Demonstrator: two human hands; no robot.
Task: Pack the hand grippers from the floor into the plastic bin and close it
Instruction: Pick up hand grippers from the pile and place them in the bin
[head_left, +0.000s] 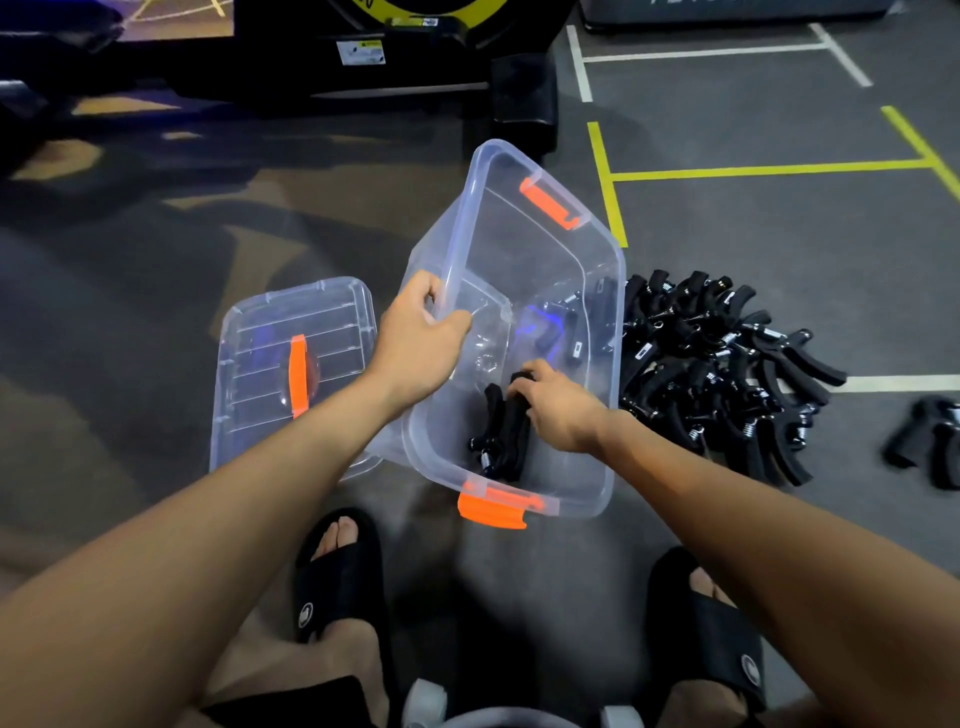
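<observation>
1. The bin (519, 291) is being held tilted by the left hand (421, 343), whose fingers (431, 299) are curled over its left rim, thumb inside the wall.
2. A gripper (506, 436) is being set down inside the bin by the right hand (558, 410); the fingers are wrapped round its upper end, so it is gripped, not yet released.
3. That gripper's long axis is lying roughly along the bin's length, running from the fingers down toward the near orange latch (493, 509).
4. A few more grippers are being seen through the clear wall at the bin's far right side, though their number cannot be told.
5. The pile (727, 379) is waiting on the floor (779, 234), just beside the bin's right wall, so it is lying to the right of the right hand and well apart from the left.
6. The next reach is therefore judged to belong to the right hand, out over the right rim.
7. Two stray grippers (930, 441) are lying farther right still.
8. The lid (291, 364) is lying flat on the floor left of the bin, nearer the left hand, and closing is judged a long way off.
</observation>
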